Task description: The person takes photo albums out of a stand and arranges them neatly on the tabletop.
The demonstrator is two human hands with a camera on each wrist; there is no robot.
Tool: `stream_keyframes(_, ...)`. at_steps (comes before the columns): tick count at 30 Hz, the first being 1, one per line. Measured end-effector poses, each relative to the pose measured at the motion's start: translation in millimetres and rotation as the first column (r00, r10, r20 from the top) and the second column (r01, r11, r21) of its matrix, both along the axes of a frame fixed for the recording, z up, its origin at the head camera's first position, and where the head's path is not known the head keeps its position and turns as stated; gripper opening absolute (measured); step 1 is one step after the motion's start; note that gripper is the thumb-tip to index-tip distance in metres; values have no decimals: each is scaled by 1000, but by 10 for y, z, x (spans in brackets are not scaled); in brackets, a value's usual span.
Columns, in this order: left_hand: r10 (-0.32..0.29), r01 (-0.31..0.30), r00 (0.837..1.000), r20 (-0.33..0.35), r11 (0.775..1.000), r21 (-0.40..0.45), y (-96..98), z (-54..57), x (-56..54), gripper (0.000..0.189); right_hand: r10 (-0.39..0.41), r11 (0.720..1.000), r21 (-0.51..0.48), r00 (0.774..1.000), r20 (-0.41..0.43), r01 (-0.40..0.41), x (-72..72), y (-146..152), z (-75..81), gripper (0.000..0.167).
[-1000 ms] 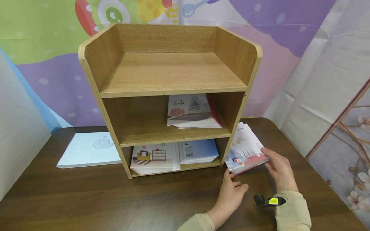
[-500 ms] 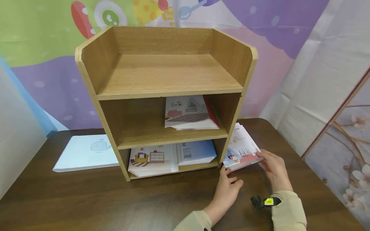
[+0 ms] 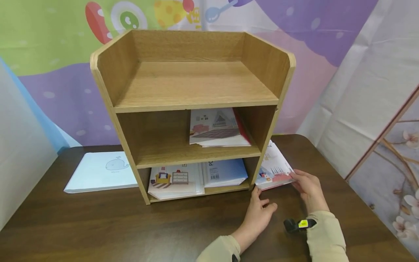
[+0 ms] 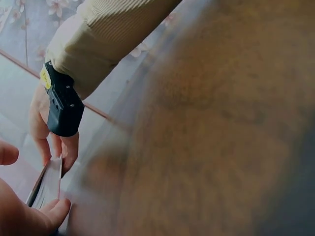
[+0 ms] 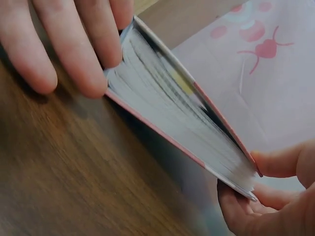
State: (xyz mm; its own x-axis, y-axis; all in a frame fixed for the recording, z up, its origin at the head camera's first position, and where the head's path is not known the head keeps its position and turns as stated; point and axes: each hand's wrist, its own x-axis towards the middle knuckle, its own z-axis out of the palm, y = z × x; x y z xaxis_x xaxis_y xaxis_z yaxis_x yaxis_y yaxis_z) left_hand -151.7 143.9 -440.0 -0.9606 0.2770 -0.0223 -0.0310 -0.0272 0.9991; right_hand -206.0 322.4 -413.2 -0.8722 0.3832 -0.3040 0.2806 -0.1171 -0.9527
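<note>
A thick hardcover book [image 3: 275, 168] with a white and pink cover lies on the table, right beside the wooden shelf unit. My right hand [image 3: 308, 189] pinches its near right corner, thumb above and fingers beneath, as the right wrist view shows. At the near left corner, the fingertips of my left hand [image 3: 256, 214] touch the book, its thumb held away from it. The page edge [image 5: 172, 113] faces the right wrist camera, with the covers slightly apart. The left wrist view catches the book [image 4: 50, 183] between both hands; much of my left hand is cropped there.
The three-level wooden shelf unit [image 3: 196, 103] stands at the back of the dark table [image 3: 131, 225]. Several books [image 3: 216, 127] lie on its middle level. White books [image 3: 176, 180] and a blue book [image 3: 226, 171] fill the bottom. A whale-print book [image 3: 101, 173] lies left.
The book's near edge has moved slightly away from me and lower, closer to the shelf unit's side. Both hands have gone with it, keeping their places at its corners.
</note>
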Motion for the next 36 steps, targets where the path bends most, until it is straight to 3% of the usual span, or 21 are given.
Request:
stream_keyframes(9, 17, -17, 1000, -5, 1000, -19, 14, 0, -35, 75, 87, 985, 137, 990, 114, -102, -33, 73, -73, 44)
stream_keyframes(14, 19, -20, 1000, -10, 999, -27, 11, 11, -42, 74, 96, 971, 207, 988, 123, -120, -77, 67, -90, 48)
stream_keyframes(21, 22, -22, 1000, -6, 999, -46, -32, 45, -90, 70, 83, 906, 403, 989, 123, -127, -126, 4, -117, 42)
stream_keyframes(27, 16, -16, 1000, -2, 998, -63, -19, 60, -97, 71, 105, 857, 490, 985, 137, -160, -117, 4, -128, 41)
stream_keyframes(31, 11, -11, 1000, -5, 997, -73, -25, 62, -100, 72, 88, 840, 522, 986, 143, -151, -109, -22, -110, 40)
stream_keyframes(36, -53, 54, 999, 14, 989, -138, -109, 100, -136, 71, 77, 801, 578, 984, 158, -156, -93, -56, -75, 39)
